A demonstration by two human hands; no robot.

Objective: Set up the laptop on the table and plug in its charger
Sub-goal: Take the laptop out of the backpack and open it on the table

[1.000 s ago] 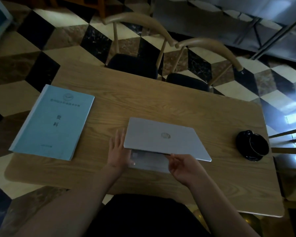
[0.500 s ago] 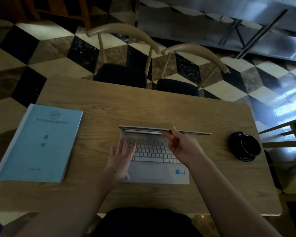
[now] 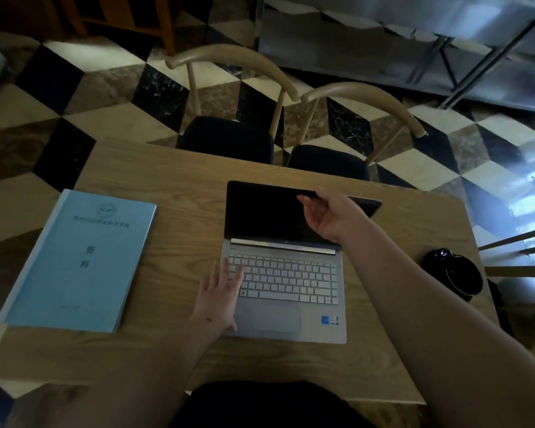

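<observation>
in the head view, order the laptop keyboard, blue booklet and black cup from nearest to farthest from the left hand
From the left hand:
1. Laptop keyboard: under its fingers.
2. Blue booklet: to its left on the table.
3. Black cup: far right, beyond the laptop.

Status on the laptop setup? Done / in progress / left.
Done: laptop sits on the table, lid open, screen dark. In hand: right hand grips the lid's top edge, apparently setting the angle; left hand rests flat on the keyboard's left side, steadying the base. Left: the charger. No charger or cable is in view, and nothing appears plugged into the laptop.
</observation>
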